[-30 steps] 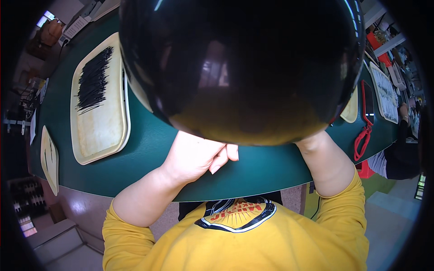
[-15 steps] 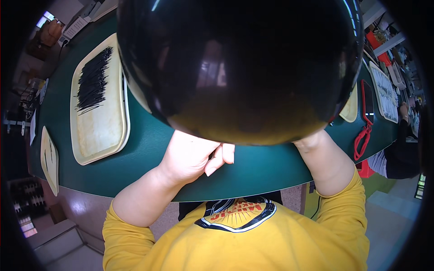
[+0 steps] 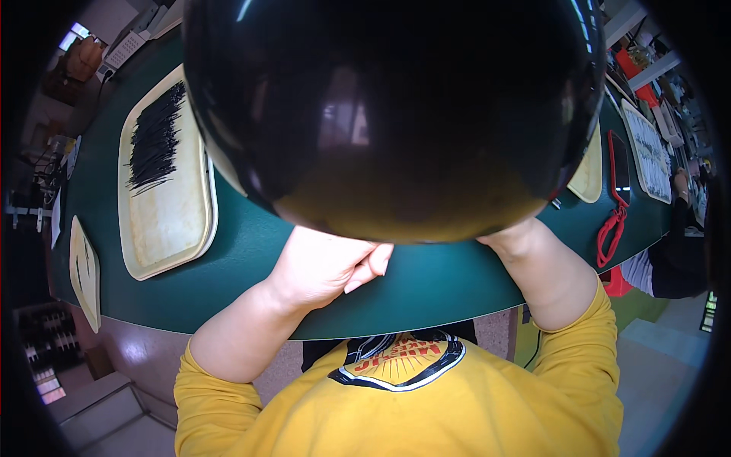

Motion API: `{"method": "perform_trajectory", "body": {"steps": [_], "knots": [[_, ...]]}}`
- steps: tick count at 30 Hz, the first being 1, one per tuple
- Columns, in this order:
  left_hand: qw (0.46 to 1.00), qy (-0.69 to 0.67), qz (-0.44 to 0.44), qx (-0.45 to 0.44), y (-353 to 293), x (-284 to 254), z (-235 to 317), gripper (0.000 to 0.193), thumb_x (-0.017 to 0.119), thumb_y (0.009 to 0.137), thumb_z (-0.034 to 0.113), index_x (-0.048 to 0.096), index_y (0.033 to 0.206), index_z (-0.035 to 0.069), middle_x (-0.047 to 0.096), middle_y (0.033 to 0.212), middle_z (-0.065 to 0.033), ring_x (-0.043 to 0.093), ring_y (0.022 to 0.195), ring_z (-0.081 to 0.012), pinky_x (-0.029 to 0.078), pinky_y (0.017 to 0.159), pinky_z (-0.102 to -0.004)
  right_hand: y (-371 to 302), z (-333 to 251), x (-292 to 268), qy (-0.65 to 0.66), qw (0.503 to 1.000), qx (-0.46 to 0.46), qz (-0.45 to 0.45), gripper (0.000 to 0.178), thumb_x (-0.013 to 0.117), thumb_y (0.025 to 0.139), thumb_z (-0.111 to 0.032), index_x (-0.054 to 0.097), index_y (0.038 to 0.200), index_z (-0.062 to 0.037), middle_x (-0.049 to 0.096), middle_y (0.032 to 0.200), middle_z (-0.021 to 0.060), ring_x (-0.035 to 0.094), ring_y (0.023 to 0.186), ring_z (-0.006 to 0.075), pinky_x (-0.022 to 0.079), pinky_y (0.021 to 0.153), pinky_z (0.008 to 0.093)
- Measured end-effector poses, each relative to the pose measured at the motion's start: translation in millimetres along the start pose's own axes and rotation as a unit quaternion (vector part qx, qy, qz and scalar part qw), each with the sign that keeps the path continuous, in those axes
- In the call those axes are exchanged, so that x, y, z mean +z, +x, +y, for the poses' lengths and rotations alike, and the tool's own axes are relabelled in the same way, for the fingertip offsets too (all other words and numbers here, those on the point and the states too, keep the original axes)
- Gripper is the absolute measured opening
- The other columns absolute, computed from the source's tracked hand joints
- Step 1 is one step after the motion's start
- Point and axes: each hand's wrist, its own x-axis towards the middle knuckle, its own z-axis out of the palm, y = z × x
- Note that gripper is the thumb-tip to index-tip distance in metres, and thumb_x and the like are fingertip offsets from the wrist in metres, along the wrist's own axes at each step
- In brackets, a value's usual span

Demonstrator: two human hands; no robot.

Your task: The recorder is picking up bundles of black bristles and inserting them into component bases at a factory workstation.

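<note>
A large glossy black dome (image 3: 396,152) fills the upper middle and hides much of what lies under it. My left hand (image 3: 324,263) reaches beneath its lower rim, low over the green table (image 3: 434,293). Its visible fingers are curled in; the fingertips toward the dome, and anything they grip, are covered. Of my right hand (image 3: 514,238) only the wrist and heel show at the dome's lower right edge. The right fingers are entirely hidden, so I cannot see what they touch.
To the left lies a cream tray (image 3: 164,240) with a pile of thin black strands (image 3: 156,141). A smaller tray (image 3: 85,297) sits near the left edge. At right are another tray (image 3: 586,179), a red-cased phone (image 3: 620,171) with a red strap (image 3: 609,238), a filled tray (image 3: 647,152) and another person (image 3: 670,266).
The dome appears slightly farther left in the picture. My right hand has shifted a little leftward under it, and the left hand's lower fingers have drawn slightly up and in.
</note>
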Motion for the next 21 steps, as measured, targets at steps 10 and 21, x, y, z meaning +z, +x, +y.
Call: {"method": "perform_trajectory", "body": {"steps": [10, 21], "knots": [[1.0, -0.018, 0.008, 0.012, -1.9, 0.7, -1.3, 0.02, 0.034, 0.086, 0.017, 0.044, 0.078, 0.001, 0.05, 0.051, -0.0107, 0.028, 0.026, -0.0065, 0.025, 0.029, -0.0158, 3.3, -1.3, -9.3, 0.079, 0.991, -0.004, -0.107, 0.023, 0.039, 0.083, -0.016, 0.051, 0.075, 0.0018, 0.048, 0.05, 0.0039, 0.039, 0.04, 0.0041, 0.026, 0.036, 0.015], [0.998, -0.053, -0.004, -0.019, 2.8, 5.3, 1.4, 0.028, 0.028, 0.088, 0.021, 0.045, 0.078, 0.001, 0.049, 0.048, -0.0102, 0.029, 0.024, -0.0075, 0.027, 0.028, -0.0157, -4.7, -18.8, 0.8, -0.054, 0.99, -0.005, -0.13, 0.015, 0.056, 0.075, -0.016, 0.055, 0.068, -0.0032, 0.049, 0.053, -0.0015, 0.039, 0.043, 0.0019, 0.029, 0.041, 0.0151]]}}
